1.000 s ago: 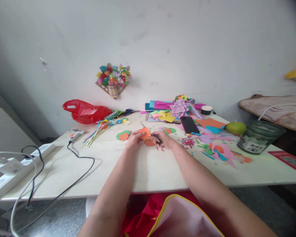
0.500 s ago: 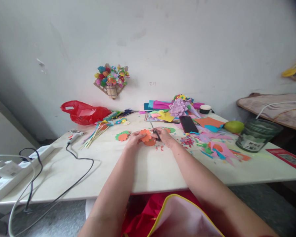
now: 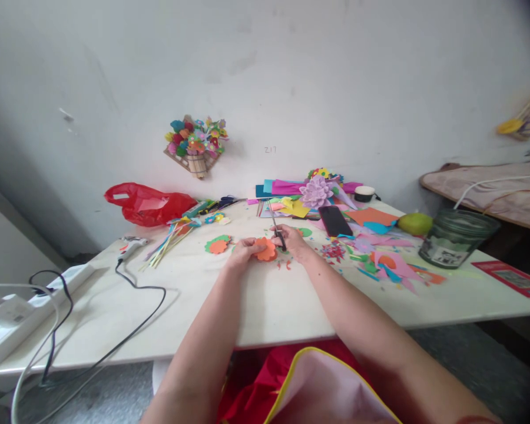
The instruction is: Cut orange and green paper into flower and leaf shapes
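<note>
My left hand (image 3: pixel 242 252) is closed on an orange paper flower (image 3: pixel 265 249) held low over the white table (image 3: pixel 269 300). My right hand (image 3: pixel 292 241) grips a pair of scissors (image 3: pixel 276 227) whose blades point up and away, right beside the flower. Small orange scraps lie on the table just under my hands. A finished green and orange paper flower (image 3: pixel 217 244) lies a little to the left of my left hand.
A black phone (image 3: pixel 333 221), coloured paper sheets and a purple paper flower (image 3: pixel 317 191) crowd the far right. A green fruit (image 3: pixel 415 224) and glass jar (image 3: pixel 454 238) stand right. A red plastic bag (image 3: pixel 148 203), coloured sticks, a glue gun (image 3: pixel 130 244) with black cable and a power strip (image 3: pixel 30 300) lie left.
The scissors swung from pointing left over the flower to pointing upward. The orange flower has dropped lower and turned in my left hand. The view has shifted slightly.
</note>
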Motion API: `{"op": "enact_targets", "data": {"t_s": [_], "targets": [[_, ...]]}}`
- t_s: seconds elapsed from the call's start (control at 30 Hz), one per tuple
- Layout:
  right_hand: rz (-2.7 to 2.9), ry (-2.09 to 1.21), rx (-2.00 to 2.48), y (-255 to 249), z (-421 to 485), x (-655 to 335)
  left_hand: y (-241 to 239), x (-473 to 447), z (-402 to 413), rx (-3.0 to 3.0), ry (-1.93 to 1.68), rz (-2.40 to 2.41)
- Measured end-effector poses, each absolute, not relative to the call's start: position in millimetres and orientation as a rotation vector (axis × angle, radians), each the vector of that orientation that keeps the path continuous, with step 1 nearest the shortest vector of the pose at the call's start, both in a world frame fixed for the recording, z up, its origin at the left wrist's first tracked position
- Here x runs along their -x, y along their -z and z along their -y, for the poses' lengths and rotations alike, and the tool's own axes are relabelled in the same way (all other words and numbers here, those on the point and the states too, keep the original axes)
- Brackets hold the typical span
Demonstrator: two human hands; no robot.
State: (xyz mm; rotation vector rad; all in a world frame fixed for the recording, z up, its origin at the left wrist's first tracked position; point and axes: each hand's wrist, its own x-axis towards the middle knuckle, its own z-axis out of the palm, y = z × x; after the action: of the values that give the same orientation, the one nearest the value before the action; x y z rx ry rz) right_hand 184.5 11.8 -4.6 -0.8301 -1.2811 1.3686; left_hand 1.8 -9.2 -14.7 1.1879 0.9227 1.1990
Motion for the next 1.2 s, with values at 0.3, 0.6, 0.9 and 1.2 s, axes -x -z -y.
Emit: {"op": "enact_targets", "data": {"t_s": [0.3, 0.6, 0.9, 1.2], "targets": [[1.343, -1.33, 0.906, 3, -10, -183, 13, -2, 8, -1.139, -1.324, -0.961], [1.384, -1.402, 0.99, -2, 0, -176, 15, 1, 4, -1.102, -1.38, -0.955], [1.398, -1.524, 0.95, -6, 5, -182, 21, 6, -6, -0.933, -1.54, -0.81], [1.569, -1.565, 0.935, -6, 7, -186, 21, 6, -8, -0.834, -1.598, -0.769]]}}
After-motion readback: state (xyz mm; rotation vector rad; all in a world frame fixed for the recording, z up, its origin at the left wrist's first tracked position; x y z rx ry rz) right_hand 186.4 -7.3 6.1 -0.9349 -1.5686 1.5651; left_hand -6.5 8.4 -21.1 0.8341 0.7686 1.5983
